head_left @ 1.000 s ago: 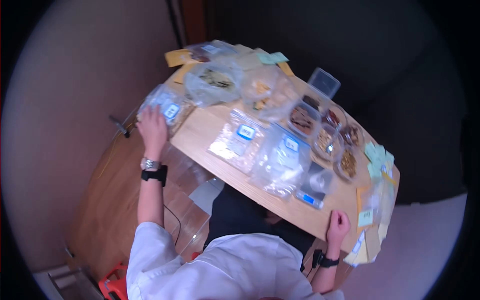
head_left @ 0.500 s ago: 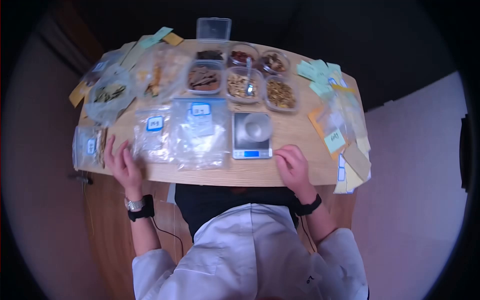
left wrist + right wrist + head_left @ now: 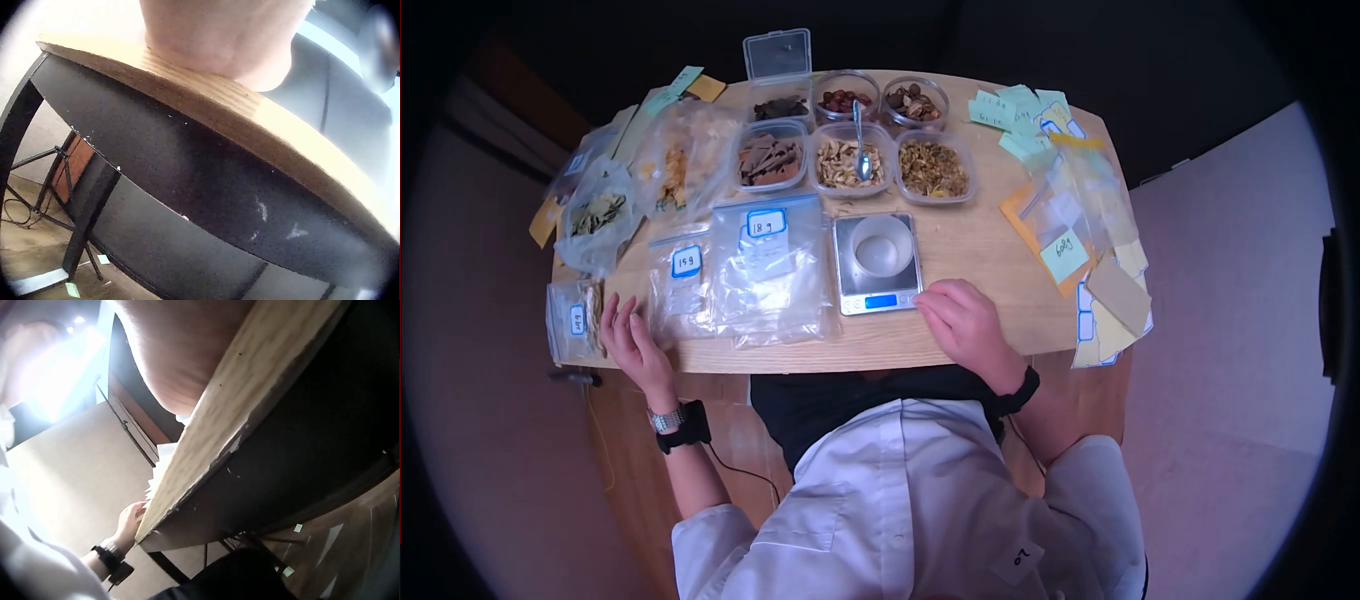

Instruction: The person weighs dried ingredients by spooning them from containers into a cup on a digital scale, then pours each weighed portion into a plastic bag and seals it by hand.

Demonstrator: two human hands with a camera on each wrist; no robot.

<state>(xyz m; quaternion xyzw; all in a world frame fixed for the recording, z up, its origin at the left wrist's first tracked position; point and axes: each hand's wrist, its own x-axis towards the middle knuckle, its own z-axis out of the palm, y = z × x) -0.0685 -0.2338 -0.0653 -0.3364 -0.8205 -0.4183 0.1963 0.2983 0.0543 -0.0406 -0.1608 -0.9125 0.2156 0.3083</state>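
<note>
Digital scale just beside right grip

From the wearer's head, a wide camera looks down past the shirt and takes in the whole tabletop, the left hand and the right hand. The left-wrist camera sits low and very close, tilted, facing the tabletop's near edge and dark apron below the heel of that hand. The right-wrist camera, equally close and slanted, looks along the same edge toward the left hand and its watch, both shared with the head view.
</note>
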